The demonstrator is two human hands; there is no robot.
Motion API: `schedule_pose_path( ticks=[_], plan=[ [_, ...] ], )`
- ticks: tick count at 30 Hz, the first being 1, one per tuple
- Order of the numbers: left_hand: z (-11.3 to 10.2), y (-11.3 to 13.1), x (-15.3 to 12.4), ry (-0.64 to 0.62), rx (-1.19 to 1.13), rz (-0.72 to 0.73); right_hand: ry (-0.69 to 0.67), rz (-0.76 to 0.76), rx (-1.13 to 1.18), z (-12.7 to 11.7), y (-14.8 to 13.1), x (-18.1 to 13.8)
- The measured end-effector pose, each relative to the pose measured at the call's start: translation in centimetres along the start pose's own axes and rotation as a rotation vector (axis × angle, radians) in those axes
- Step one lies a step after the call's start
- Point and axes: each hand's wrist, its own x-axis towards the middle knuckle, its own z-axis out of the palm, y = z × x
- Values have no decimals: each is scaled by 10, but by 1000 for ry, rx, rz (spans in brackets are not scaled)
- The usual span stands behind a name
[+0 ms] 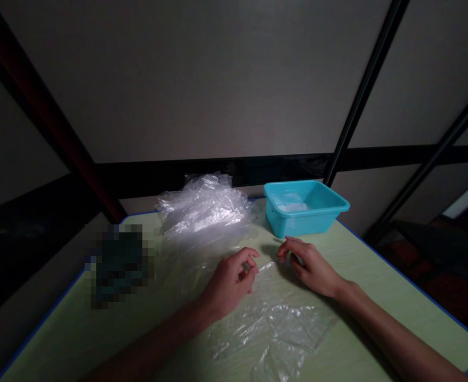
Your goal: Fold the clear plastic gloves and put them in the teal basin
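Note:
A clear plastic bag lies spread and wrinkled on the table below my hands. My left hand hovers at the bag's upper left, its fingers loosely curled with a gap between thumb and forefinger and nothing visible in them. Opposite it, my right hand is bent over the bag's upper right edge, fingers half curled and apart, just in front of the blue basin. Whether either hand's fingertips touch the film is hard to tell. Behind my left hand rises a heap of clear plastic bags.
A light blue plastic basin stands at the table's back right, with something pale inside. On the left is a dark pixelated object. The pale green table has a blue edge and meets a panelled wall at the back.

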Motion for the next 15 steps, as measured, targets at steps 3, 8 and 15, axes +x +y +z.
schedule_pose_path(
  ticks=[3,8,15],
  plan=[
    [0,1,-1,8,48,19,-65,-14,-45,-4,4,-1],
    [-4,4,-2,1,168,101,-135,-33,-89,-8,8,-5],
    [-7,13,-7,42,509,365,-293,-148,-61,-23,-7,-18]
  ],
)
